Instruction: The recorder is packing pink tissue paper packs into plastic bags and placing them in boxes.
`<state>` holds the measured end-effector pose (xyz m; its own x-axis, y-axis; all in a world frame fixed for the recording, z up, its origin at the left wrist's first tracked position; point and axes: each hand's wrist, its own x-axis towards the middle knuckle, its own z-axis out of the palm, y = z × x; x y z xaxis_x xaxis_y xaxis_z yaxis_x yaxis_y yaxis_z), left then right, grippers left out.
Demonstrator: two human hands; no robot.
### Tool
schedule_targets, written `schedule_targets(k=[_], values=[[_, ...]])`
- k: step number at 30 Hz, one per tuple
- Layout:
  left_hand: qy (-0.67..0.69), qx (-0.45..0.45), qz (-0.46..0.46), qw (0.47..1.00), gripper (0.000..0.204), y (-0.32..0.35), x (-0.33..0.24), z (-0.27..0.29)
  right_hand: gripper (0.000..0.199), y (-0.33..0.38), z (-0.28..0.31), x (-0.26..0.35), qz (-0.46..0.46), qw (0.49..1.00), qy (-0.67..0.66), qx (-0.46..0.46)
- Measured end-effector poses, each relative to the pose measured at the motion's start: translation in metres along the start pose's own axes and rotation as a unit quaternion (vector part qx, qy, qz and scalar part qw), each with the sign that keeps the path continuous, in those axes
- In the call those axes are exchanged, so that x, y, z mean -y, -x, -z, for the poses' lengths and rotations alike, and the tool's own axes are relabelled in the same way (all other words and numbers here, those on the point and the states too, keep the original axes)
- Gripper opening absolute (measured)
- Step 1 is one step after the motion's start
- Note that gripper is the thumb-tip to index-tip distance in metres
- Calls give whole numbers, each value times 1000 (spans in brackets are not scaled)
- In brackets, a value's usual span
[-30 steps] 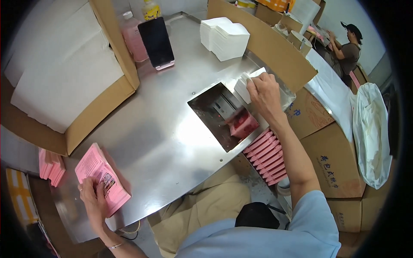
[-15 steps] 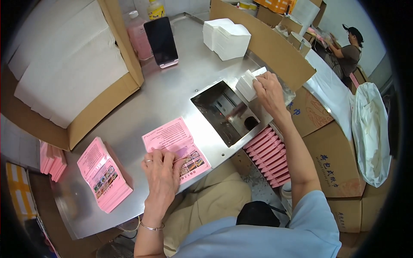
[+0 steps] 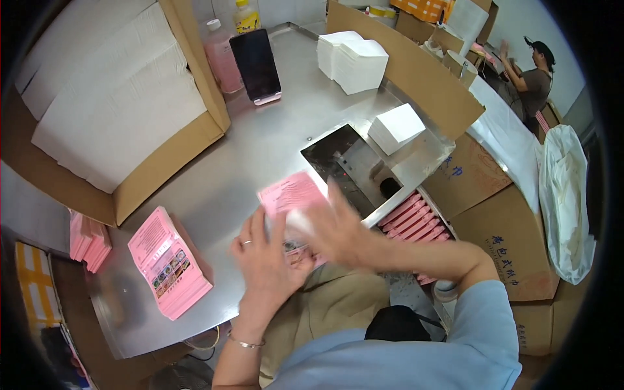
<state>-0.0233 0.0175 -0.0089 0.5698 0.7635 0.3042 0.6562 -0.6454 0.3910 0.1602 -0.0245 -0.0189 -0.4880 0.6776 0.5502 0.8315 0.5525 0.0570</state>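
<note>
Since half a second ago, the right hand (image 3: pixel 328 231) has left the white block (image 3: pixel 396 127) and is now blurring over the pink leaflet (image 3: pixel 291 195); its grip cannot be told. The left hand (image 3: pixel 266 253) is pressing flat, fingers spread, on the leaflet's near end. The leaflet is lying on the steel table (image 3: pixel 221 182) by the sunken tray (image 3: pixel 351 166), its long axis pointing toward 1 o'clock.

A brushed stainless-steel worktable (image 3: pixel 273 149) reflects soft overhead light, with tall brown cardboard partitions (image 3: pixel 416 71) standing along its far and left edges. Printed brown cardboard cartons (image 3: pixel 513 260) are stacked beyond its right edge, before a pale wall (image 3: pixel 552 39) at the far right.
</note>
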Motion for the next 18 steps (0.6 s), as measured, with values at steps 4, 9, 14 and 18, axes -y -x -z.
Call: schedule_targets(k=[4, 9, 14, 18], values=[[-34, -77, 6, 996, 77, -16, -19, -4, 18, -40, -21, -7, -60, 996, -17, 69], [-133, -28, -12, 991, 67, 1, 1, 0, 30, -5, 33, -61, -187, 975, 50, -111], [-139, -115, 9, 984, 65, -12, -14, -4, 20, 41, 47, -145, -344, 902, 257, -42], [-126, -39, -27, 991, 62, -6, -11, 10, 12, 51, 44, -154, -361, 915, 161, -79]])
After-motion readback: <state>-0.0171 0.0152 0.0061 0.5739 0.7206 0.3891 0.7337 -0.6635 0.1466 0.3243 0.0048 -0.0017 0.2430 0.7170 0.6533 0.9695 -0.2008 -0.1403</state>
